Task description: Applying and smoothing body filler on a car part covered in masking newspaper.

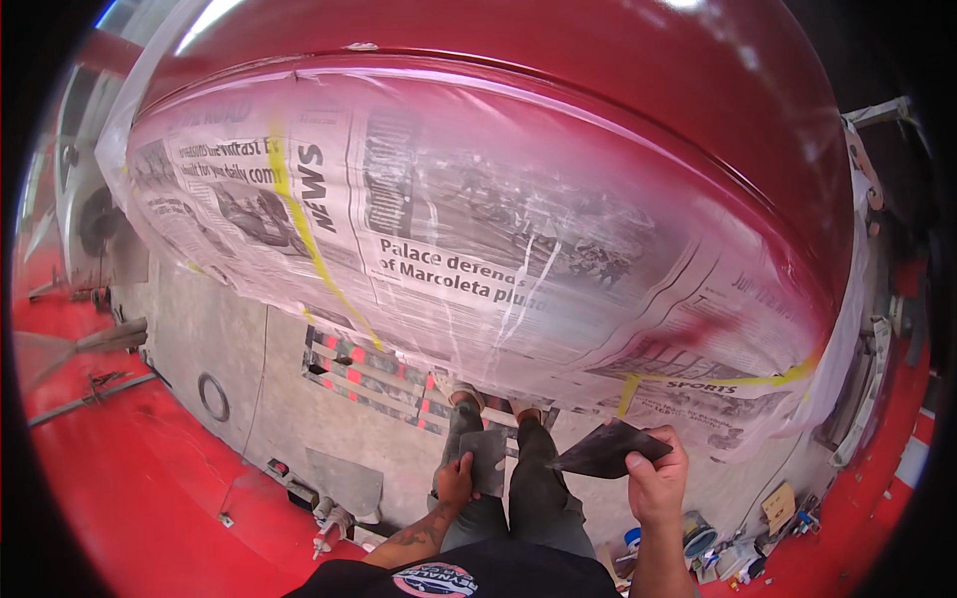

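Observation:
My left hand [454, 483], low in the middle over my legs, grips a flat grey rectangular sheet [485, 458] by its edge. To its right, my right hand [653, 473] holds a darker, near-black thin sheet [608, 448], pinched at one end with the thumb on top. Above both hands is a glossy red painted panel [698, 100], its lower part masked with newspaper [498, 329] under thin plastic, with strips of yellow tape [299, 209] and a pinkish red haze of paint.
My feet stand by a slatted mat [334, 364] on the grey floor. A black ring [212, 397] lies at the left. Red surfaces [169, 498] flank the floor. Tools [329, 523] lie at the lower left; tubs [698, 533] and assorted items sit at the lower right.

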`<state>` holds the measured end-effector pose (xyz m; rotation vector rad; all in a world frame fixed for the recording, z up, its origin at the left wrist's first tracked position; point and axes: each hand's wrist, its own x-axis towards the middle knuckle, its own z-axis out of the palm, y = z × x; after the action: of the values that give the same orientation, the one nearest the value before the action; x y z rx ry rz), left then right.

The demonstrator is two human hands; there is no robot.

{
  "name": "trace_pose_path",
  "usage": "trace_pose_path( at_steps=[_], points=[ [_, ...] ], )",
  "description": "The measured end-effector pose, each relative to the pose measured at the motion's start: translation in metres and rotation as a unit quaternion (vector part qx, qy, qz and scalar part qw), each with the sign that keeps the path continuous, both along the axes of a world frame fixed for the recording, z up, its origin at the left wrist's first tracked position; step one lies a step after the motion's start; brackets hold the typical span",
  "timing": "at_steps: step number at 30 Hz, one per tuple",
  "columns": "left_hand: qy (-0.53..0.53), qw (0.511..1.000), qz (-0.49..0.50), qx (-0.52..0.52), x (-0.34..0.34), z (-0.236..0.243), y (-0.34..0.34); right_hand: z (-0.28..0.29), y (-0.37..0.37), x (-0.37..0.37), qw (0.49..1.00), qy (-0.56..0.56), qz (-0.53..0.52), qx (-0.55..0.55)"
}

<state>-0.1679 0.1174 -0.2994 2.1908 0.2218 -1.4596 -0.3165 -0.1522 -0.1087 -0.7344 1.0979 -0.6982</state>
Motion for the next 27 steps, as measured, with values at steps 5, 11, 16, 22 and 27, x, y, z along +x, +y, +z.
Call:
trace_pose_path(
  at_steps=[5,11,16,22,27],
  points=[
    [0.016,0.999,0.035,0.011,0.006,0.004,0.016,0.006,0.005,0.010,0.998,0.030,0.043,0.019],
    [0.059,0.996,0.059,-0.007,0.021,0.022,0.017,0.028,0.000,0.013,0.998,0.025,0.050,-0.027],
    [-0.003,1.000,0.011,-0.029,0.051,0.061,0.007,0.056,-0.017,0.026,0.994,0.034,0.033,-0.096],
    [-0.075,0.994,0.071,-0.040,0.118,0.073,0.034,0.103,-0.039,0.093,0.988,0.007,0.032,-0.148],
    [-0.212,0.973,0.038,-0.079,0.184,0.040,0.080,0.100,-0.048,0.149,0.969,0.065,0.010,-0.239]
  ],
)
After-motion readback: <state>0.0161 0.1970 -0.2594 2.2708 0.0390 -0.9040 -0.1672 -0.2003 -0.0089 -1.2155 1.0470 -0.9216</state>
